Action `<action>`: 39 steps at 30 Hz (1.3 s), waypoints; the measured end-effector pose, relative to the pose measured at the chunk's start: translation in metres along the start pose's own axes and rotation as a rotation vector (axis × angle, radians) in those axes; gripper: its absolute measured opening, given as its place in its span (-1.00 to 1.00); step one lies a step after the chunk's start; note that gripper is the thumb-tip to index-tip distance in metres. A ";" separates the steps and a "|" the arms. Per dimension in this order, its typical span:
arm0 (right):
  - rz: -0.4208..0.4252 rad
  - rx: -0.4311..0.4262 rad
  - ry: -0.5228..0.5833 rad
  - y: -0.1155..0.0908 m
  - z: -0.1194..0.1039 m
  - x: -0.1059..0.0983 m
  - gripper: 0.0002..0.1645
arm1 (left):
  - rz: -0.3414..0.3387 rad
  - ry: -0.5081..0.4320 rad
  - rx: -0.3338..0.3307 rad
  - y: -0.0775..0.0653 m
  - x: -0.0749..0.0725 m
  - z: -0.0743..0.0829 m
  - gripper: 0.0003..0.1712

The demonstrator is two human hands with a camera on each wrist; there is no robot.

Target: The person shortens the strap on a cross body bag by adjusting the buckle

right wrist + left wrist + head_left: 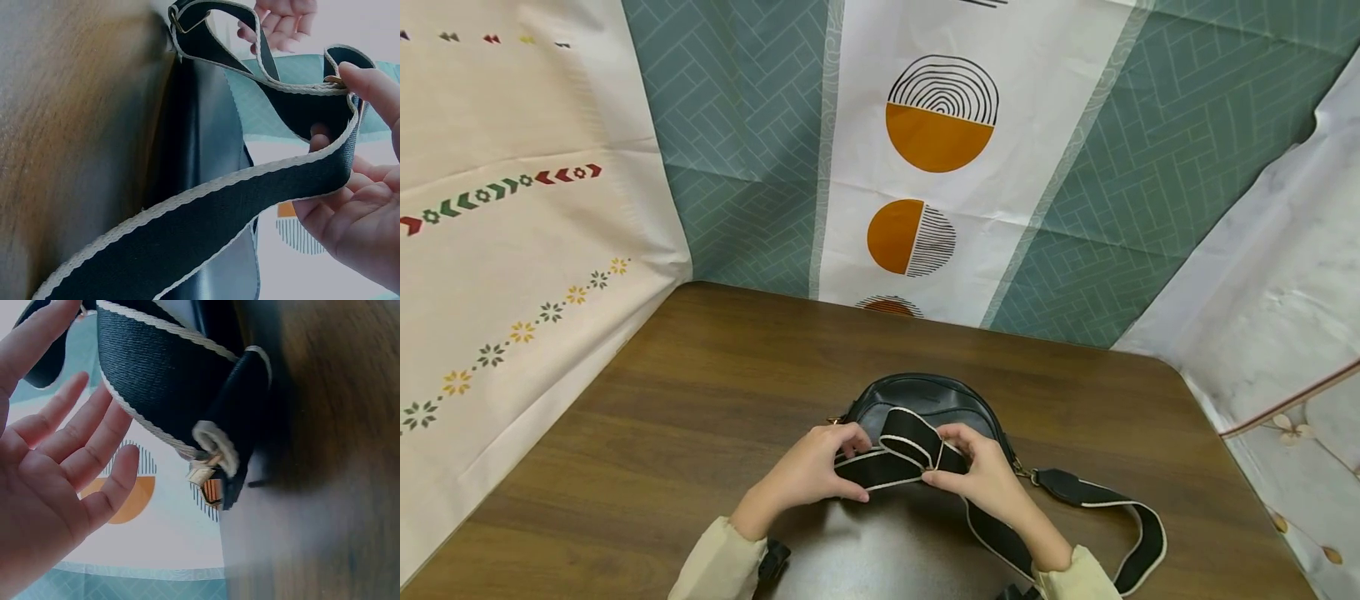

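A black crossbody bag [917,392] lies on the table, its black strap [876,470] edged in white cord. In front of the bag, my right hand [992,483] pinches the strap beside a gold slider buckle [939,454], where a loop stands up. The right wrist view shows the thumb and fingers of the right hand [356,212] on either side of the strap [225,200]. My left hand [808,471] is around the strap's left part. In the left wrist view, the left hand [69,469] has loosely spread fingers beside the strap [162,369], without a visible grip.
The strap's far end [1063,486] clips to the bag's right side by a gold clasp [1021,469] and curves along the brown wooden table [647,467]. Patterned cloths [760,150] hang behind the table and along both sides.
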State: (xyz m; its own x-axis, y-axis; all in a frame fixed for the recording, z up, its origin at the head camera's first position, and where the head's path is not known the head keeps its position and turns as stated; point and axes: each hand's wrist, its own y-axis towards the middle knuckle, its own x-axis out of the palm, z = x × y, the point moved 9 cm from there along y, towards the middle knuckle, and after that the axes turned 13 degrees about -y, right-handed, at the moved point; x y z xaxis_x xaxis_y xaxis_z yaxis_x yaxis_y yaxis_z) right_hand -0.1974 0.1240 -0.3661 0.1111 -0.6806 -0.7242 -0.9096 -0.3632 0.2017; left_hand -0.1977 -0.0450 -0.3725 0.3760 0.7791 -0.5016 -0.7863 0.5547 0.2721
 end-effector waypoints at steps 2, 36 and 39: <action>0.001 0.043 0.010 0.000 0.004 0.000 -0.45 | 0.005 0.005 0.000 0.000 0.001 -0.002 -0.51; -0.030 0.062 -0.027 -0.004 0.010 0.000 -0.43 | -0.020 -0.250 -0.068 -0.010 -0.016 -0.023 -0.83; -0.025 0.064 -0.030 -0.005 0.012 -0.003 -0.42 | -0.017 -0.250 -0.098 -0.013 -0.020 -0.027 -0.83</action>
State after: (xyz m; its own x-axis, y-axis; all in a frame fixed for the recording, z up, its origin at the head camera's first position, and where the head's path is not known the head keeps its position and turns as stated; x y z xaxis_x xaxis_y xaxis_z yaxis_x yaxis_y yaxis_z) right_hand -0.1984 0.1352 -0.3729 0.1229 -0.6517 -0.7484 -0.9304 -0.3380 0.1415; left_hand -0.2084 -0.0760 -0.3880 0.4896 0.8244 -0.2840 -0.8177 0.5472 0.1788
